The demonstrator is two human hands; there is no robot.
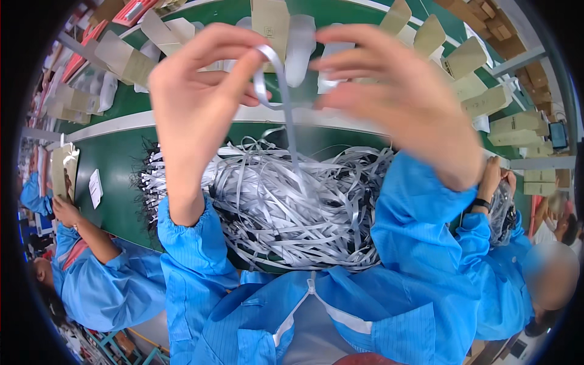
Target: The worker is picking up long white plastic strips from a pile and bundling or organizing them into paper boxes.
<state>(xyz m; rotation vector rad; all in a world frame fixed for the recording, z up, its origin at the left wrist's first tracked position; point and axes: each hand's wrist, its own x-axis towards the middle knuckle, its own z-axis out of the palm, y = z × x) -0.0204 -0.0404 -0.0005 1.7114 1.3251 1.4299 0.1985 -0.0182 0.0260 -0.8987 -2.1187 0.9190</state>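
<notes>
The view is taken from the person's head, by the left one of two cameras worn side by side. It looks down, and somewhat forward, over the green table (109, 167). The left hand (198, 91) and the right hand (398, 88) are near to the lens, and the blue jacket (401, 331) fills the lower edge. The lens is very wide: it includes co-workers (112, 283) at both sides, and straight edges bend toward the rim.

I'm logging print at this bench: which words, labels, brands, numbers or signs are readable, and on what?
None can be read.
Top middle box: small dark mark, too small.
Right-hand box: dark print, too small.
White paper, left: any marks too small.
Raised strip: blurred, no print discernible.
</notes>
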